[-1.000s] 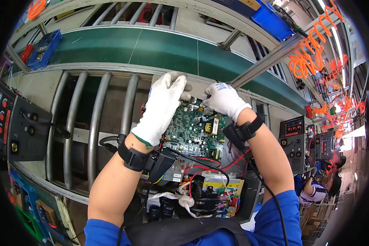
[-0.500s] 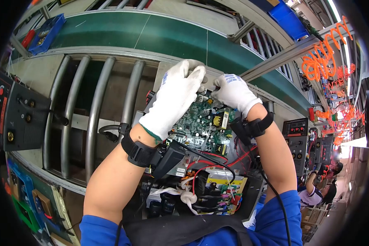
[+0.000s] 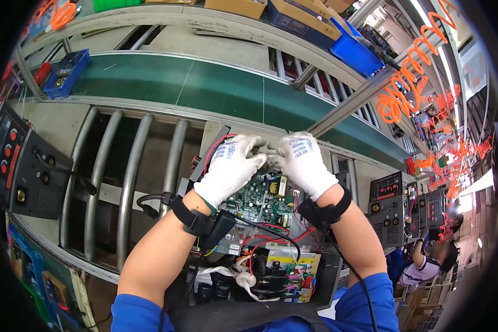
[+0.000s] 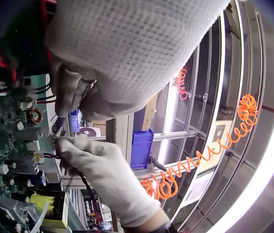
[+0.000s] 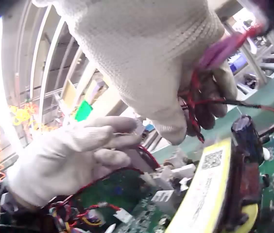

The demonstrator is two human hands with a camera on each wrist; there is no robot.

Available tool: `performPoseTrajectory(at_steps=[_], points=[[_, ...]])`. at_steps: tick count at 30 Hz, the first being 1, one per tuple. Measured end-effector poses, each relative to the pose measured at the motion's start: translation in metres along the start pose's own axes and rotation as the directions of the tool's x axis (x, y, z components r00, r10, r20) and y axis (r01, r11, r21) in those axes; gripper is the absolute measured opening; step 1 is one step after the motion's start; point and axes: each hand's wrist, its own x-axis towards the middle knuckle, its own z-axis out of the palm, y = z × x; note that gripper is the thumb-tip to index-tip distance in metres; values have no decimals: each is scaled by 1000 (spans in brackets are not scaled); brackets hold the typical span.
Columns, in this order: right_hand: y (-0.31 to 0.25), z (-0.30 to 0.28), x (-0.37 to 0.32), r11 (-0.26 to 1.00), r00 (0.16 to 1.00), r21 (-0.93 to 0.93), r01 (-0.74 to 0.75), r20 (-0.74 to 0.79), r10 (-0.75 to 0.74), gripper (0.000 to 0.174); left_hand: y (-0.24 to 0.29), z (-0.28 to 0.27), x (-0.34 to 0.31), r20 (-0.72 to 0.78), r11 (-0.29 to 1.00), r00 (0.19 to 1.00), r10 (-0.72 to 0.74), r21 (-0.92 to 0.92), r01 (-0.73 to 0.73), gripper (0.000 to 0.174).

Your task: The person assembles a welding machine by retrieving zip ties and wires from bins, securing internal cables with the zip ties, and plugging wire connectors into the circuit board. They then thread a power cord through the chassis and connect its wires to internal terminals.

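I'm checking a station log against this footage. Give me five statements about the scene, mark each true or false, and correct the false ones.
1. The left hand and the right hand both wear white gloves. True.
2. The two hands are wide apart. False: they are close together, over the far part of the green circuit board.
3. In the right wrist view, red and dark wires run at the right hand. True.
4. The belt beyond the hands is orange. False: the belt is green.
5. Orange coiled hoses hang toward the right of the head view. True.
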Motion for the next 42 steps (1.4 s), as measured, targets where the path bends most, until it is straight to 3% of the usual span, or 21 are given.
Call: performPoseTrajectory(at_steps=[5, 6, 7, 9, 11, 12, 13, 14, 15, 17, 21, 23, 27, 32, 35, 36, 37, 39, 40, 41, 42], points=[[-6, -15, -5, 991, 994, -118, 62, -85, -72, 25, 13, -1, 0, -26, 977, 982, 188, 103, -185, 25], [-5, -35, -5, 928, 997, 368, -54, 66, 32, 27, 12, -2, 0, -124, 933, 938, 324, 203, -296, 21], [-1, -46, -6, 635, 967, 739, -223, 249, 50, 29, 11, -2, 1, -205, 869, 866, 457, 313, -384, 17], [12, -31, -8, 372, 987, 914, -162, 155, 47, 29, 8, 2, 3, -263, 834, 809, 526, 346, -429, 16], [25, -20, -5, 351, 974, 910, -221, 226, 27, 28, 7, 3, 4, -179, 835, 848, 498, 361, -414, 22], [31, -12, 2, 441, 972, 867, -233, 219, 83, 27, 9, 2, 3, -179, 838, 851, 494, 359, -411, 22], [36, -8, 10, 525, 969, 815, -247, 206, 137, 26, 13, -1, 2, -219, 937, 925, 312, 231, -261, 26], [38, -11, 18, 775, 948, 550, -313, 236, 216, 26, 15, -2, 2, -233, 991, 965, 117, 96, -97, 29], [40, -3, 19, 773, 947, 551, -314, 237, 217, 26, 7, -2, 3, -284, 992, 950, 127, 28, -124, 33], [41, 14, 22, 944, 967, 298, -142, 244, 69, 24, 4, -3, 5, -307, 988, 940, 150, 81, -131, 29], [37, 14, 27, 915, 884, 311, -258, 458, 94, 28, 4, -4, 5, -289, 994, 952, 105, 53, -94, 27], [36, 17, 25, 902, 900, 350, -251, 428, 84, 29, 6, -5, 5, -310, 995, 946, 98, 0, -103, 26], [31, 18, 31, 969, 928, 209, -134, 370, 49, 26, 8, -7, 5, -270, 996, 959, 87, 34, -81, 27], [9, 16, 44, 955, 921, -240, 172, 383, -70, 23, 3, -4, 4, -286, 994, 952, 107, 15, -107, 28], [8, 16, 51, 974, 903, -178, 139, 426, -51, 23, -4, -2, 5, -270, 993, 961, 62, -82, -87, 28], [11, 11, 53, 999, 857, -11, -36, 513, 37, 25, -4, -1, 5, -255, 989, 967, 16, -137, -53, 28], [18, 16, 52, 999, 858, -8, -50, 511, 47, 25, -2, -2, 5, -241, 982, 970, -22, -188, -24, 28], [41, 30, 46, 918, 885, 331, -216, 463, 41, 31, -2, -4, 5, -210, 981, 977, -25, -196, -17, 28], [47, 30, 45, 917, 874, 355, -183, 486, -14, 40, -14, -1, 8, -231, 990, 973, -1, -140, -32, 29], [53, 32, 39, 845, 916, 534, -3, 341, -212, 42, -19, 0, 10, -242, 995, 970, 23, -89, -46, 30], [56, 34, 29, 833, 895, 518, -196, 442, -64, 46, -22, -2, 8, -211, 996, 977, -7, -92, -13, 30]])
